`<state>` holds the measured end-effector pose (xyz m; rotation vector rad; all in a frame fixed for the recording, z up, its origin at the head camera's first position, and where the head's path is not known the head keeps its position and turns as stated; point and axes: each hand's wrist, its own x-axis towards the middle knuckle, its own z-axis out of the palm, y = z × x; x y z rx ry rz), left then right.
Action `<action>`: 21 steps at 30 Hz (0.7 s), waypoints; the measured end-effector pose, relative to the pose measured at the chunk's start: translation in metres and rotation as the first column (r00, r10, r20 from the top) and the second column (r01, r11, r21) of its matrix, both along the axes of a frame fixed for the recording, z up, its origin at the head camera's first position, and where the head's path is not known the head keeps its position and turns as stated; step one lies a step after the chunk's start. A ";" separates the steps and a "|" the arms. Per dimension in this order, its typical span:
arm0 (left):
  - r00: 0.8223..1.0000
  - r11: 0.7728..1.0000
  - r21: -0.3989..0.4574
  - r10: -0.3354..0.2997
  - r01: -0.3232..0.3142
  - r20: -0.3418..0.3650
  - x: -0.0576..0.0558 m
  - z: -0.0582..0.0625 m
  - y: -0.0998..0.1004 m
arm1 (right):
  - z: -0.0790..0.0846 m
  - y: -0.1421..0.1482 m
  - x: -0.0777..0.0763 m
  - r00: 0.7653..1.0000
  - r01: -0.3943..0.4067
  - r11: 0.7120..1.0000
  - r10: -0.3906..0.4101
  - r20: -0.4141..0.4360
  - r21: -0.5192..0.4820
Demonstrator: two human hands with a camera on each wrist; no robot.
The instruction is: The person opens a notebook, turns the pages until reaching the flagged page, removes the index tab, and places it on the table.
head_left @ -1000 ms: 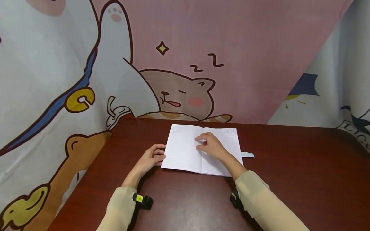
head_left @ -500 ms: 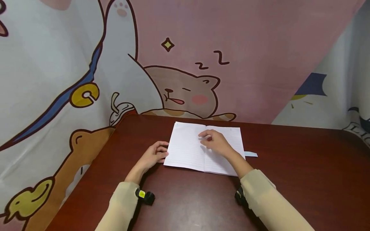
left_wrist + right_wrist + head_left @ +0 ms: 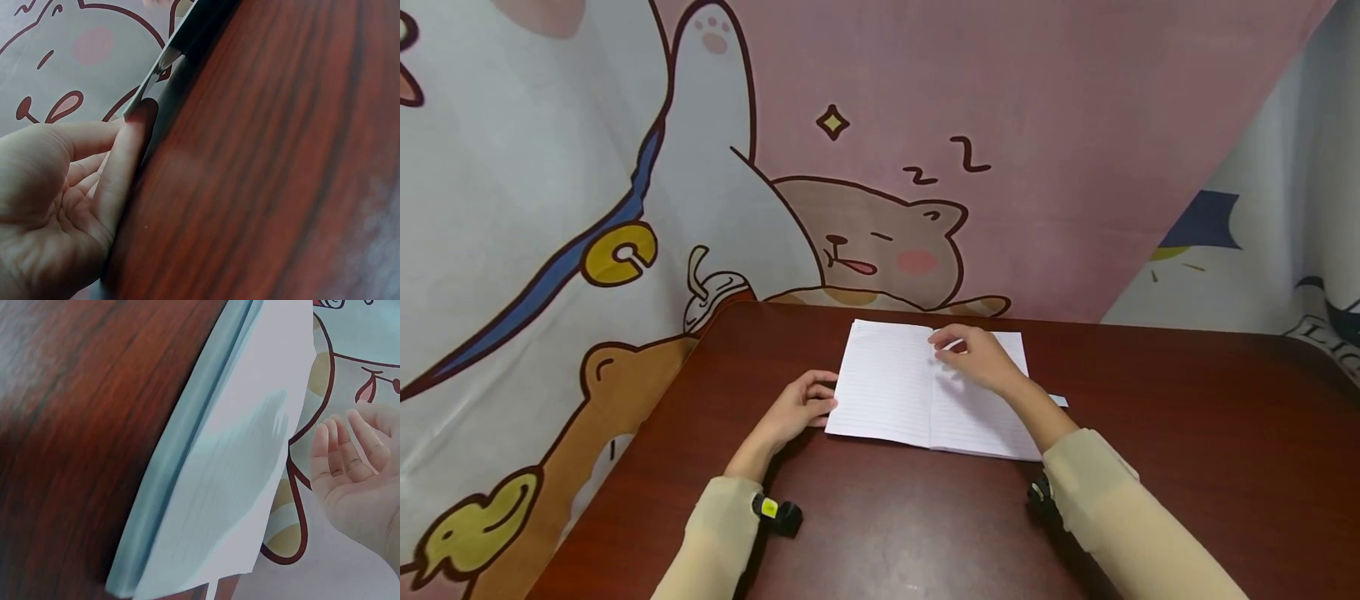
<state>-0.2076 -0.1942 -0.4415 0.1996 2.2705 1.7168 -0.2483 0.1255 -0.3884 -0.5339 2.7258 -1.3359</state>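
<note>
An open notebook (image 3: 887, 379) with lined white pages lies on the dark red-brown table. At its left edge my left hand (image 3: 793, 410) holds the notebook; in the left wrist view the hand (image 3: 56, 194) has thumb and finger at the cover's edge (image 3: 147, 81). My right hand (image 3: 976, 357) hovers over the upper part of the right page, fingers loosely bent, nothing visible between them. Seen from the right wrist, that hand (image 3: 359, 462) is apart from the page (image 3: 219, 475), which carries a shadow.
A pale strip (image 3: 1058, 401) sticks out past the notebook's right side. The table (image 3: 880, 525) runs back to a cartoon-printed cloth (image 3: 1045, 167). Black wrist cameras (image 3: 786, 518) sit at both cuffs.
My right hand has lifted from near the centre fold and shifted right and slightly away over the right page. The left hand stays at the left edge. The head view has shifted slightly.
</note>
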 end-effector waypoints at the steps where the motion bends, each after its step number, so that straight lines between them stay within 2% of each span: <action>1: 1.000 1.000 0.000 0.001 -0.001 0.000 0.000 0.000 0.000 | 0.000 0.001 -0.001 1.000 -0.002 1.000 0.002 -0.003 -0.003; 14: 1.000 1.000 -0.005 -0.004 0.004 -0.006 -0.001 -0.002 -0.004 | -0.003 0.016 -0.005 0.998 0.026 0.999 -0.027 -0.058 -0.021; 21: 1.000 1.000 0.005 -0.013 0.013 -0.007 0.001 -0.002 -0.001 | -0.005 0.030 -0.004 0.995 0.076 0.997 -0.076 -0.058 -0.006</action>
